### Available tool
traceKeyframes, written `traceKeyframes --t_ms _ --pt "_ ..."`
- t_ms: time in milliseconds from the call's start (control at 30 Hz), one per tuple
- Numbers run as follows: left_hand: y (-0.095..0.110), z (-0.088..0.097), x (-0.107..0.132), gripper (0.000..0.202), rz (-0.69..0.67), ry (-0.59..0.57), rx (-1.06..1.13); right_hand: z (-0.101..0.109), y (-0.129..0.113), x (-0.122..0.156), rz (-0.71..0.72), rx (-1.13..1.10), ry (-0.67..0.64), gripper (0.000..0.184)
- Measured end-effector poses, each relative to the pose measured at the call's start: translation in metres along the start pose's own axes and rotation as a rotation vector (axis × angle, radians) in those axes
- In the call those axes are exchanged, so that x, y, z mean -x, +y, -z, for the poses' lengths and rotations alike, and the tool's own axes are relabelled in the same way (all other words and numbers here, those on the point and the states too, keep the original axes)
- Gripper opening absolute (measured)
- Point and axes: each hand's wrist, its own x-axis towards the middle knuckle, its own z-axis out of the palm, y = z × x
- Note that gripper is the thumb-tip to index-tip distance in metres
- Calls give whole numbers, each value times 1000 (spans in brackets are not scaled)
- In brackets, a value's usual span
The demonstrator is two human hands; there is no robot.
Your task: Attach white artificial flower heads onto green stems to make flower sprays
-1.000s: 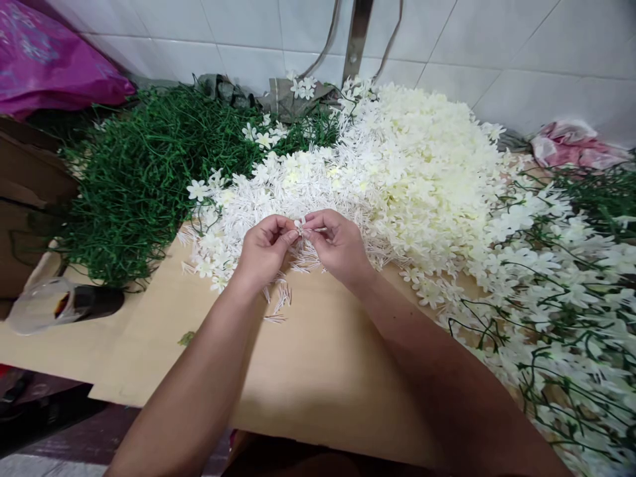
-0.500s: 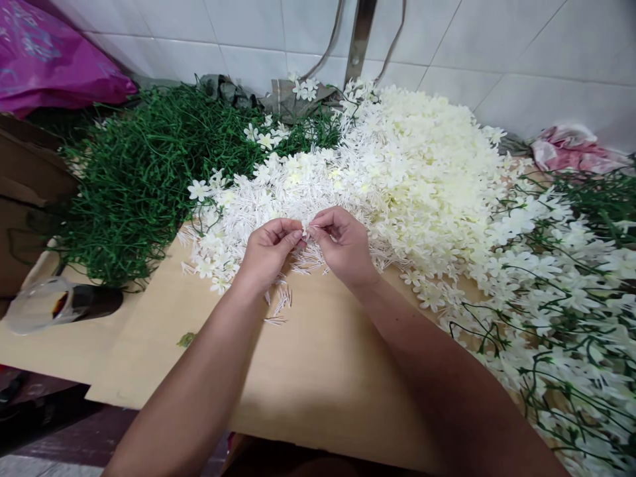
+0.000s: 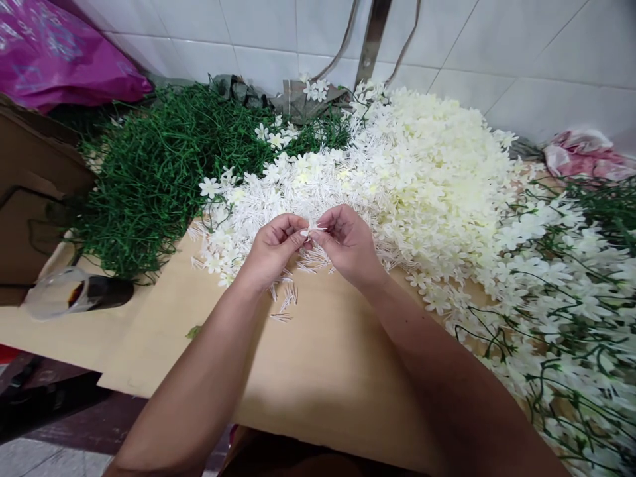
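Observation:
Between the fingertips of both hands is a small white artificial flower [image 3: 313,228], partly covered by the fingers. My left hand [image 3: 278,246] pinches it from the left, thumb against forefinger. From the right, my right hand [image 3: 350,245] is closed on the same flower, with a thin white piece by its thumb. Just beyond the hands lies a heap of white stamen pieces [image 3: 318,192]. A few loose stamens [image 3: 287,301] lie on the cardboard [image 3: 318,358] below my left hand. Pale yellow-white flower heads [image 3: 437,172] are piled to the right.
Green plastic stems [image 3: 163,165] form a heap at the left. A clear cup [image 3: 54,295] lies beside a dark liquid container. White flowers on green stems [image 3: 561,318] cover the right side. A purple bag [image 3: 64,59] and a tiled wall [image 3: 263,30] stand behind.
The view has shifted slightly, so the scene sits a little further right. Both hands stay together, and more of the white flower shows between the fingertips.

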Motion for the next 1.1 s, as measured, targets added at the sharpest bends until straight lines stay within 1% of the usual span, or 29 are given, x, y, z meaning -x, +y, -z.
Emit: traceKeyframes --t_ms 67,133,200,233,333,400,467,533,633,700,767,867,933,967,1033,1100 --pt "-2 -1 -1 31 -74 51 -62 -2 -2 1 72 72 86 22" --pt "-4 -1 -1 24 -157 121 -167 -4 -5 4 182 209 166 27" --pt "-5 -1 0 18 -244 167 -292 -6 -7 6 283 345 195 28" --pt "-5 -1 1 15 -289 170 -356 -7 -7 7 314 396 192 26" --pt "-4 -1 4 9 -394 137 -517 -9 -5 9 316 454 177 17" --pt "-3 -1 5 10 -420 134 -571 -8 -2 8 295 455 173 15" --pt "-2 -3 6 14 -403 139 -553 -5 -2 7 282 454 159 13" --pt "0 -4 6 17 -350 129 -470 -2 -5 6 263 442 119 11" --pt "2 -5 5 21 -264 98 -313 4 -14 2 207 381 45 12" --pt "4 -4 5 24 -214 83 -218 7 -19 -1 137 269 -1 16" --pt "5 -2 4 27 -173 101 -132 9 -21 -3 8 92 -31 26" --pt "7 -1 4 30 -147 140 -54 9 -17 -4 -262 -179 -83 44" --pt "8 -1 4 29 -136 125 -47 7 -12 -3 -411 -313 -166 49" --pt "8 -1 4 29 -130 108 -50 6 -10 -3 -457 -366 -207 49" --pt "7 -2 4 29 -124 82 -59 3 -7 -1 -491 -443 -243 47" --pt "5 -2 4 28 -129 72 -70 2 -6 -1 -486 -478 -223 44"
